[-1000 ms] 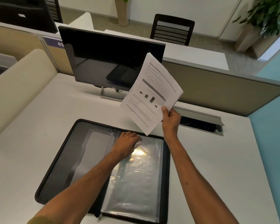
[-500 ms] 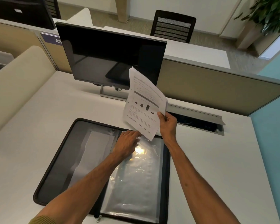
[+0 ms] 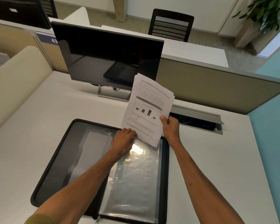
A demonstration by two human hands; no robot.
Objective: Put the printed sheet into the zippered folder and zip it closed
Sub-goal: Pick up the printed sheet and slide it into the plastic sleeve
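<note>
A black zippered folder (image 3: 58, 159) lies open flat on the white desk, with a clear plastic sleeve (image 3: 136, 183) on its right half. My right hand (image 3: 170, 126) grips the printed sheet (image 3: 149, 109), white with text, a table and dark bars, by its lower right edge. The sheet stands tilted above the folder's far edge, its lower corner touching the top of the sleeve. My left hand (image 3: 123, 141) rests on the sleeve's top edge, fingers curled at the opening, right beside the sheet's lower left corner. The zip pull (image 3: 97, 221) hangs at the folder's near edge.
A dark monitor (image 3: 107, 57) on a metal stand is just behind the folder. A cable hatch (image 3: 200, 122) is open in the desk at the right. Beige partitions (image 3: 208, 84) border the desk at the back and left. A teal wall is at the right.
My right hand has brought the sheet down and toward the folder, from high in front of the monitor to the sleeve's top edge. My left hand stayed at the sleeve opening.
</note>
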